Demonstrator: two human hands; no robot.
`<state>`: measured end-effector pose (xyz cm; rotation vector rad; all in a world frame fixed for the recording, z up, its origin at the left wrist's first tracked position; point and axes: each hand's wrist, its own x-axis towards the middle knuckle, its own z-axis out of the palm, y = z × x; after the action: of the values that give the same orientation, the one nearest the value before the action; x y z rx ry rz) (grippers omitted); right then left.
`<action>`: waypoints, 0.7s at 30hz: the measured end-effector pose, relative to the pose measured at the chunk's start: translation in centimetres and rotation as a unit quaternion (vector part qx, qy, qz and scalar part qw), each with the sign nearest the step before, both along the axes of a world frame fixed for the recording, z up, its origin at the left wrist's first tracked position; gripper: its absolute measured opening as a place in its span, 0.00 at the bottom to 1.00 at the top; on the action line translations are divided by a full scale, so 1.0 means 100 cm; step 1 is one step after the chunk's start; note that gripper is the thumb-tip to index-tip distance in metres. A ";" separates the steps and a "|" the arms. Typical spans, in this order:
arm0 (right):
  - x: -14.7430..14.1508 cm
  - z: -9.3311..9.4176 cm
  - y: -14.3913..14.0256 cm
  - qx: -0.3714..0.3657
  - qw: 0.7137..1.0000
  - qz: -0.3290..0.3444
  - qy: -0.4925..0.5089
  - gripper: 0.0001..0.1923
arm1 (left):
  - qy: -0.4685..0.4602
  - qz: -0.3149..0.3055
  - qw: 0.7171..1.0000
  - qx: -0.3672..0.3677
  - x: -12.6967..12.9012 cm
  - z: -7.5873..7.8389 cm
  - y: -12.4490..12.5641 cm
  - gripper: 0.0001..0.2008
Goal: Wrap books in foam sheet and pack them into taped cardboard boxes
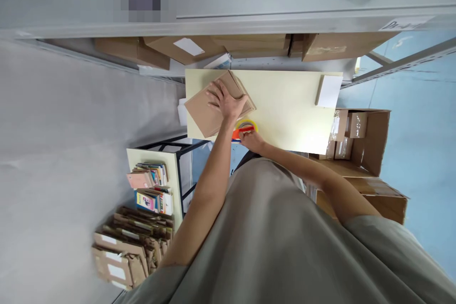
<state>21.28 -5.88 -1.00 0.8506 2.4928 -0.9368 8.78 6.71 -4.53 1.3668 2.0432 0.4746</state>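
Room: I see grey floor, metal shelving at the far side, and a pale counter (292,104) below me.
Right hand (251,141): nearest, at the counter's near edge, fingers closed around an orange-handled tape dispenser (244,129).
Left hand (225,100): farther, flat and spread on a cardboard box (213,107), gripping nothing.
Box axis: long side runs diagonally, near-left to far-right, on the counter's left end.
Risk: I judge the box could slip off that edge under an uneven press.
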 end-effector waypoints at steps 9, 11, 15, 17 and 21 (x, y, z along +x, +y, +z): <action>0.160 -0.012 0.031 0.035 0.976 -0.153 -0.152 0.34 | 0.046 0.021 0.999 0.011 0.006 0.019 -0.011 0.66; 0.159 -0.015 0.046 0.065 0.975 -0.160 -0.140 0.34 | 0.060 -0.011 0.998 0.001 0.009 0.024 -0.015 0.66; 0.128 -0.020 0.063 0.095 0.984 -0.114 -0.099 0.32 | 0.103 -0.099 0.989 -0.029 0.007 0.039 -0.028 0.67; 0.110 -0.021 0.061 0.086 0.990 -0.079 -0.080 0.31 | 0.119 -0.149 0.981 -0.037 0.004 0.047 -0.036 0.66; 0.070 -0.019 0.044 0.057 0.997 -0.037 -0.033 0.30 | 0.129 -0.200 0.971 -0.015 0.005 0.053 -0.056 0.55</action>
<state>28.26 -1.46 -2.85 0.9984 2.4925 -0.7831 9.27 1.12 0.81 1.8439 1.8861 0.0920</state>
